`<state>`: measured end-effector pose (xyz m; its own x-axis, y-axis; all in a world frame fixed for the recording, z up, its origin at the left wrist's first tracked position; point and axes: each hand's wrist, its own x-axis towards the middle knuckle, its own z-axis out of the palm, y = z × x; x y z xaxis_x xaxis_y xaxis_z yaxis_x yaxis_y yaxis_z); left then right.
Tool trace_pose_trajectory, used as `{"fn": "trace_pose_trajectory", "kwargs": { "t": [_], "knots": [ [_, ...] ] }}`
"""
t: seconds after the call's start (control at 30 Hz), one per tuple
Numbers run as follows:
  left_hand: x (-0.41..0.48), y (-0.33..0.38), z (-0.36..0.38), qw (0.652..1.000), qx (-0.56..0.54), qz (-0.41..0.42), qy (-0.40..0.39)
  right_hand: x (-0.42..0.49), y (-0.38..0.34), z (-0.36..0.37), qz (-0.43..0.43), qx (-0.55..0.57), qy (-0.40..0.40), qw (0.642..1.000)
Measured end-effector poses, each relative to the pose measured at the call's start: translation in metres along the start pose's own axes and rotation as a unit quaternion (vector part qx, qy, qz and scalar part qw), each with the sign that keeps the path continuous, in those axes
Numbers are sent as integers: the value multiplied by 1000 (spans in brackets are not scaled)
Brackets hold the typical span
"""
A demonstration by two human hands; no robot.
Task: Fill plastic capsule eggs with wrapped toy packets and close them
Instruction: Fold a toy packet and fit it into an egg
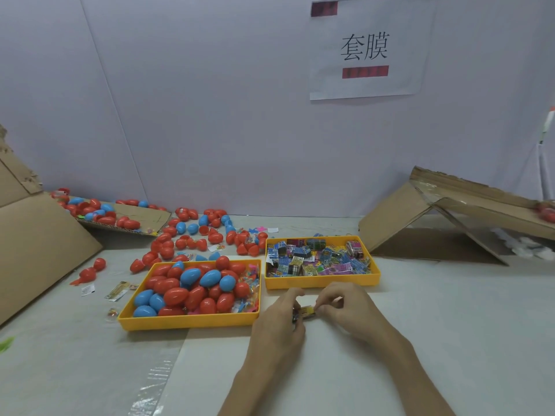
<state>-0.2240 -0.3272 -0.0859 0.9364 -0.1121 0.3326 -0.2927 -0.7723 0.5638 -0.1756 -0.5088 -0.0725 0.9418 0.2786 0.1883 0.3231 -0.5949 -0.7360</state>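
Nearest, left hand (277,322) and right hand (348,310) close together, fingers (329,298) curled, pinching one small glossy wrapped packet (307,312) at both ends, low over the pale worktop (450,310). Just beyond, two yellow plastic trays: left tray (186,322) heaped with smooth red and blue eggs (177,295), right tray (321,283) holding crinkled printed packets (336,261). Farther back, loose eggs (166,251) scattered; cardboard sheets (396,219) leaning at both sides.

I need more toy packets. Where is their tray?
In the head view, the packet tray sits right of centre, beside the egg tray, just beyond the right hand.

Lilac wall (210,100); pale tabletop (450,310)
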Motion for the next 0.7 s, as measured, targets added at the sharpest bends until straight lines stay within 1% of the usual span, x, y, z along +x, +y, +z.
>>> {"fn": "trace_pose_trajectory", "kwargs": {
  "t": [0.1, 0.17, 0.23, 0.37, 0.5, 0.7],
  "knots": [
    [0, -2, 0, 1000, -5, 3, -2, 0, 3, -4, 11, -4, 35, 999],
    [0, -2, 0, 1000, -9, 9, -5, 0, 5, -8, 6, 16, 68, 998],
    [0, -1, -2, 1000, -21, 12, -4, -1, 5, -10, -4, 51, 85, 995],
    [1, 2, -8, 998, -58, 31, 8, -2, -2, -8, -17, 131, 58, 989],
    [3, 1, -12, 991, -117, 62, 19, -2, -8, -3, -30, 183, 27, 982],
    [5, -4, -11, 986, -164, 33, 29, -4, -13, -5, -17, 257, 11, 966]
  ]
}}
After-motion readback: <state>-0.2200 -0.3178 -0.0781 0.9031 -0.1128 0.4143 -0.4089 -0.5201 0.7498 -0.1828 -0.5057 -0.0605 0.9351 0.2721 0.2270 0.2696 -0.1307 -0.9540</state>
